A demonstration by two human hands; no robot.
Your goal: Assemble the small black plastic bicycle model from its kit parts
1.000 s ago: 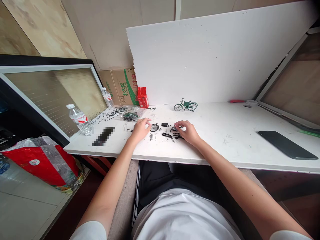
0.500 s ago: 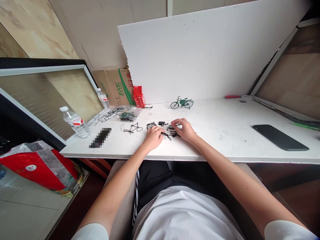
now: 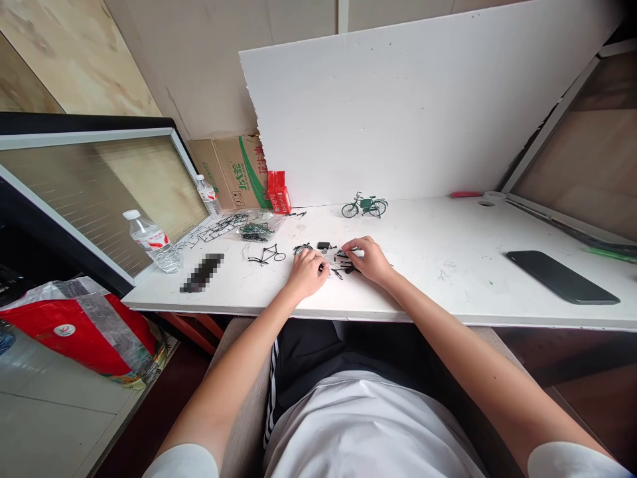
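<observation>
My left hand (image 3: 307,272) rests on the white table, its fingers curled closed around a small black model part (image 3: 321,268) that is mostly hidden. Just behind its knuckles lies a black spoked wheel (image 3: 303,249). To the right, my right hand (image 3: 369,259) is bent with thumb and fingertips together over small dark pieces; what they hold is hidden. Between the hands lie thin black parts (image 3: 337,273) and a small black box-shaped piece (image 3: 323,245). A black bicycle frame (image 3: 267,255) lies left of my left hand. Farther back stands a green model bicycle (image 3: 364,206).
A plastic bag of green parts (image 3: 256,230) and black part frames (image 3: 223,226) lie at the back left, near a red box (image 3: 279,194). A water bottle (image 3: 152,240) stands near the left edge. At the right lies a black phone (image 3: 561,276).
My left fingers have curled in farther around the small black part. My right hand has hardly moved. The whole view has shifted slightly.
</observation>
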